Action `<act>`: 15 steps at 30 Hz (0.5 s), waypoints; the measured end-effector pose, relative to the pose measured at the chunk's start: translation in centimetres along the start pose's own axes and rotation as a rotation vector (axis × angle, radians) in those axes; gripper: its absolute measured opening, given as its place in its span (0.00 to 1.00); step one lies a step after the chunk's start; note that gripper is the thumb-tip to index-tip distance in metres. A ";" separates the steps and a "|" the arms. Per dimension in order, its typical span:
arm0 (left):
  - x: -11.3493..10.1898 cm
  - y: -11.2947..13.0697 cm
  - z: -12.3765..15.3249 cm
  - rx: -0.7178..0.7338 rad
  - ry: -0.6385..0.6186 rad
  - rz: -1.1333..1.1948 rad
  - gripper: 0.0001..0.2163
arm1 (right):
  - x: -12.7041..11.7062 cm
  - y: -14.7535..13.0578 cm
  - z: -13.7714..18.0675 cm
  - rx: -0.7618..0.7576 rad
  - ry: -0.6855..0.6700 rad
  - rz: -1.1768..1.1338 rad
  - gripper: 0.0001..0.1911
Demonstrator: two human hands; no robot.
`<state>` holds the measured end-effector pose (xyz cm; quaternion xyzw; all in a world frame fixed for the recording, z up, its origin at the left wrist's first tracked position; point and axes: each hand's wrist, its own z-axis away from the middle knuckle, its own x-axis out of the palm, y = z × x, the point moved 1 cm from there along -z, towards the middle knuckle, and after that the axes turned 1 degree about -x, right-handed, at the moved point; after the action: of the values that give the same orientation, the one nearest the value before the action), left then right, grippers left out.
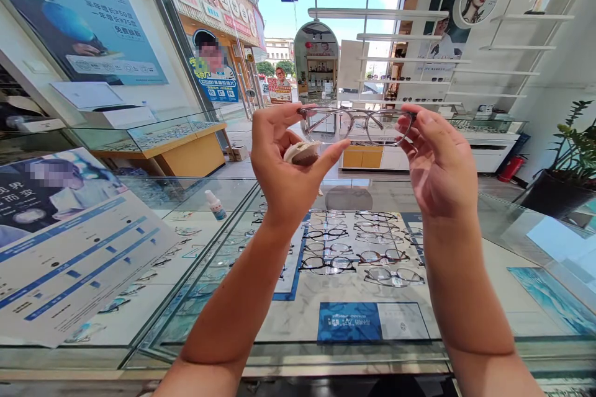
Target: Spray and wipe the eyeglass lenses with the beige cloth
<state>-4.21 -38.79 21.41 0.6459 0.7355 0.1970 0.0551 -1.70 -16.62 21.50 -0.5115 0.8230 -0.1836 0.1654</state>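
Note:
A pair of eyeglasses [352,125] with a thin dark frame and clear lenses is held up at eye level above the glass counter. My left hand [291,161] grips its left end between the fingertips, and a crumpled pale cloth [302,152] is tucked in the same palm. My right hand [442,158] pinches the other end near the hinge. Below, inside the display case, several rows of eyeglasses [379,237] lie on white and blue trays.
A glass counter [279,353] spans the front, with a blue-and-white card [349,322] in it. To the left stand a small spray bottle [215,205] and a large printed sheet [84,248]. An oval mirror [316,62], a potted plant [575,155] and a fire extinguisher [511,167] are farther back.

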 end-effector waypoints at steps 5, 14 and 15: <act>0.1 0.6 0.2 -0.022 0.021 0.038 0.30 | 0.0 0.2 0.0 0.014 -0.001 -0.047 0.23; 0.3 1.1 0.2 -0.255 -0.012 0.160 0.34 | 0.3 0.9 0.0 0.009 -0.010 -0.070 0.26; 0.3 0.9 0.2 -0.292 -0.007 0.192 0.35 | 0.4 0.9 0.0 -0.008 -0.020 -0.059 0.26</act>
<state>-3.40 -38.35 21.64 0.6990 0.6338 0.3038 0.1316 -2.52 -16.60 21.07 -0.5379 0.8066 -0.1801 0.1662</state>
